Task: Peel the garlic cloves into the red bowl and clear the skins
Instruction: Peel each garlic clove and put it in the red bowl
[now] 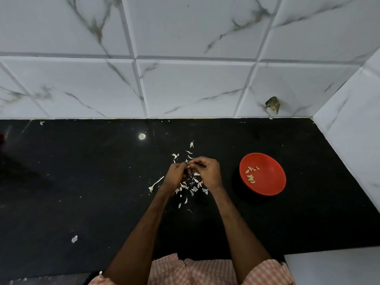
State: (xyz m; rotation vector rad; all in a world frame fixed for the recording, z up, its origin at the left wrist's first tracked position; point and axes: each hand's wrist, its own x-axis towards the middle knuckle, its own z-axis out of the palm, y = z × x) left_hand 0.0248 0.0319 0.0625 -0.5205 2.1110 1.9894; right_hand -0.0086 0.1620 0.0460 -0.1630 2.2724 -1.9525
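Counter: black stone counter [82, 182]; its back edge meets a white marbled tile wall [185, 79], and the wall turns forward at the back right corner.
Left hand: the left hand [175, 174] is above the middle of the counter, with its fingers curled in and the tips pinching one end of a clove.
Right hand: the right hand [207, 171] is knuckle to knuckle with the left, its fingers bent and its fingertips pinching the same clove from the other side.
Clove: the clove [189, 166] shows only as a pale sliver between the two sets of fingertips; whether any skin remains on it cannot be told.
Bowl: a red bowl [273, 177] stands near the right edge, about midway between back and front, well apart from the right hand.
Peeled cloves: several peeled cloves [250, 174] lie in a loose row on the bowl's inner left side.
Skins: white skins [192, 187] are scattered on the counter under and around the hands, a few toward the back edge and more toward the front.
Stem: a thin pale stem [156, 183] lies just left of the left wrist.
Scrap: a single white scrap [74, 239] lies far toward the front left corner.
Wall mark: a dark ragged patch [273, 104] sits low on the wall near the back right corner.
Clothing: orange-and-white checked cloth [205, 272] shows at the front edge between the forearms.
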